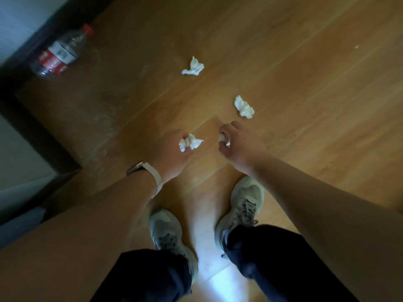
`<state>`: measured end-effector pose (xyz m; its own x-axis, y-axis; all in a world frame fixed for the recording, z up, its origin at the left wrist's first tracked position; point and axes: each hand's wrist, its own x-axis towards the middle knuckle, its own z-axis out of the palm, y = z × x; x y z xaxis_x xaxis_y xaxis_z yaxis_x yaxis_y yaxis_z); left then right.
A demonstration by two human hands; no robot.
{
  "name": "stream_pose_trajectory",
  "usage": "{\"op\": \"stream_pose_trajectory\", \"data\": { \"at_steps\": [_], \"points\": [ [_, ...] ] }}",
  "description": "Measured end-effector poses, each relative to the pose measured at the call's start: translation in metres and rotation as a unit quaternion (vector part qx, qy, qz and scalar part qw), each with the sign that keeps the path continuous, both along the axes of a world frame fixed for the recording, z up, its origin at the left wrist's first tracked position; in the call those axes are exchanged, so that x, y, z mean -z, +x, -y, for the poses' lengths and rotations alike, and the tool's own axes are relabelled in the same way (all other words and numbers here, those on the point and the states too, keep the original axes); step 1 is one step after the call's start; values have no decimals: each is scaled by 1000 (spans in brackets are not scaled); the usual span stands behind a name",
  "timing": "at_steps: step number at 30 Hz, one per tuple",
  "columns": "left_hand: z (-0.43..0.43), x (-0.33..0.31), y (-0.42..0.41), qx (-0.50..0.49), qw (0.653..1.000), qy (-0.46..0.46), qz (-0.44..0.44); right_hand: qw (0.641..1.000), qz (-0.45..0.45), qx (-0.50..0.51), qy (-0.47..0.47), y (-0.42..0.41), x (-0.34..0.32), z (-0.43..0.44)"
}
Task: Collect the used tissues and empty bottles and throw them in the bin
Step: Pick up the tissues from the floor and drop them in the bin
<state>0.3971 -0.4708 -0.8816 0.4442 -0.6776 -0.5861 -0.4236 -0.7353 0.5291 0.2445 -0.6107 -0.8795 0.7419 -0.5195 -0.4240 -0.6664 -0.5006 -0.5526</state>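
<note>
White tissue shows in both fists. Just ahead of the shoes point(247, 192), the left hand point(172, 149) pinches a wad point(190, 143) that sticks out past its curled fingers. The right hand point(238, 146) is closed round a second wad point(224, 139), mostly buried in the palm.

Farther out from the shoes, the near tissue point(243, 106) lies loose just beyond the right knuckles, its long axis slanting away rightward. I'd judge that hand the better placed. The far tissue point(194, 66) lies farther out still.

The bottle point(62, 53) lies on its side, farthest from the shoes, off left against dark skirting point(32, 131), cap pointing away. No bin is in sight.
</note>
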Motion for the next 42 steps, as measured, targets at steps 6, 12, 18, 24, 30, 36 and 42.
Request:
{"op": "stream_pose_trajectory", "data": {
  "at_steps": [6, 12, 18, 24, 30, 36, 42],
  "points": [
    [14, -146, -13, 3, 999, -29, -15, 998, 43, 26, -34, -17, -145, 8],
    [30, -299, -8, 14, 994, -104, 15, 993, 69, 51, -86, -20, -300, 11],
    [27, -455, 3, 43, 992, -116, 31, 988, 89, 60, -112, -23, -470, 12],
    [14, -602, 13, 130, 974, -148, 111, 978, 112, 61, -162, -30, -613, 1],
    [14, -694, 12, 160, 938, -255, 171, 951, 160, 106, -242, -35, -708, -3],
    [34, -747, -9, 158, 919, -308, 189, 940, 177, 129, -261, -59, -759, 12],
    [83, -781, -42, 141, 902, -352, 204, 938, 178, 133, -264, -99, -785, 58]
  ]
}}
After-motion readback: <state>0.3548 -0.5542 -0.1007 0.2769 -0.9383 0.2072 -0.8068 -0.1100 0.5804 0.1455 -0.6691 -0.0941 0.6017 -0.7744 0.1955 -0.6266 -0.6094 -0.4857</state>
